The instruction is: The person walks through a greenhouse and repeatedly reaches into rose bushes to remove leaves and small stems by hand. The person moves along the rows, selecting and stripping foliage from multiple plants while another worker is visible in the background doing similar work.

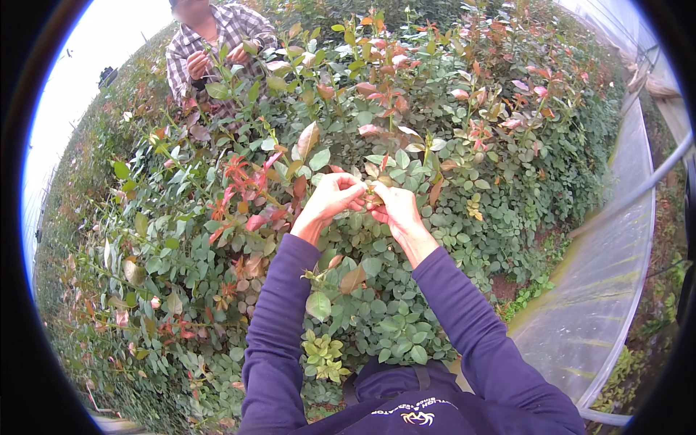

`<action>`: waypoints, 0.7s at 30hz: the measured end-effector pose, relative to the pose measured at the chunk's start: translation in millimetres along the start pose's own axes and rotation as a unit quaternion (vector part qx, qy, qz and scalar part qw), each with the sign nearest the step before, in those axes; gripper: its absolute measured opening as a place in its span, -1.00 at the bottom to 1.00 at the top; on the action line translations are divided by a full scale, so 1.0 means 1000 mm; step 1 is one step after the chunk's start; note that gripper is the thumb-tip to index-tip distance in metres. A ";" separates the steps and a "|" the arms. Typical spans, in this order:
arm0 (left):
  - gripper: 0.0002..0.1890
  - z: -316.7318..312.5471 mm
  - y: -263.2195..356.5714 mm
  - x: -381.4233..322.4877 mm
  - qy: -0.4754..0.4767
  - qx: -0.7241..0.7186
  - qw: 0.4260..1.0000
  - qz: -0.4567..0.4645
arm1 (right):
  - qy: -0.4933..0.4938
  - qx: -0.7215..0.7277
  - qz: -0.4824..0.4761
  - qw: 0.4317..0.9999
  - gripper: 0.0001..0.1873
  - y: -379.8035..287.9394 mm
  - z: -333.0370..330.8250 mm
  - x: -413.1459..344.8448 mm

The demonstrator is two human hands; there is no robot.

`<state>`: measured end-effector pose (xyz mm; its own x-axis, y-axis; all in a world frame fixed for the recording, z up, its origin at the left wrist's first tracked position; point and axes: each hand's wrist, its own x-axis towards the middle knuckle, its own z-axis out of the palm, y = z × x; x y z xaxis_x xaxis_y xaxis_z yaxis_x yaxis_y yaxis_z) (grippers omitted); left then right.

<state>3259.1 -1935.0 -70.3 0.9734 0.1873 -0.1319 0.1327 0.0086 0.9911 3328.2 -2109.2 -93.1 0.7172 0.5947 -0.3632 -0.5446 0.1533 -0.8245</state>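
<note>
My left hand (335,200) and my right hand (398,211) meet over the rose bushes in the middle of the view. Between their pinched fingertips is a small green rose shoot tip (371,191), mostly covered by the fingers. Thumb and forefinger of each hand press together on it. Just left of the left hand rise red young rose leaves (244,182). A green rose bud (428,141) stands beyond the right hand. Under my forearms spread green rose leaves (402,326) and a pale yellow-green leaf cluster (324,356).
Across the bushes at the upper left stands another person in a checked shirt (239,32), both hands at a rose stem. Pink rose buds (399,60) dot the dense foliage. Along the right side runs a translucent plastic sheet (592,288) with a grey pipe (660,176) above it.
</note>
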 end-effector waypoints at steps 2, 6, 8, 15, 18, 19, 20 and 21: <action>-0.80 0.000 -0.001 0.001 0.012 -0.005 1.000 0.001 | -0.010 0.009 -0.057 0.998 -0.81 0.003 0.000 -0.004; -0.83 0.002 -0.003 0.003 0.032 -0.018 0.999 0.023 | -0.023 0.008 -0.087 0.996 -0.79 0.008 -0.007 -0.008; -0.83 0.004 -0.003 0.004 0.032 -0.022 0.999 0.025 | -0.017 0.024 -0.039 0.999 -0.80 0.007 -0.010 -0.009; -0.82 0.008 -0.003 0.003 0.030 -0.021 0.999 0.039 | -0.063 0.047 0.030 0.996 -0.78 0.000 -0.011 -0.011; -0.82 0.009 -0.003 0.001 0.033 -0.027 0.998 0.042 | -0.084 0.046 0.022 0.995 -0.77 0.003 -0.012 -0.008; -0.82 0.009 -0.003 0.001 0.035 -0.033 0.998 0.040 | -0.077 0.040 0.017 0.996 -0.78 0.006 -0.013 -0.007; -0.82 0.009 -0.003 0.000 0.033 -0.036 0.998 0.043 | -0.070 0.034 0.014 0.997 -0.78 0.009 -0.015 -0.007; -0.82 0.009 -0.003 -0.001 0.031 -0.043 0.998 0.043 | -0.067 0.026 0.009 0.997 -0.78 0.013 -0.016 -0.006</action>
<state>3259.9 -1944.2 -73.5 0.9666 0.2519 -0.0480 0.0302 0.0741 0.9968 3323.8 -2123.8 -108.3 0.6444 0.6971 -0.3143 -0.5817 0.1802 -0.7932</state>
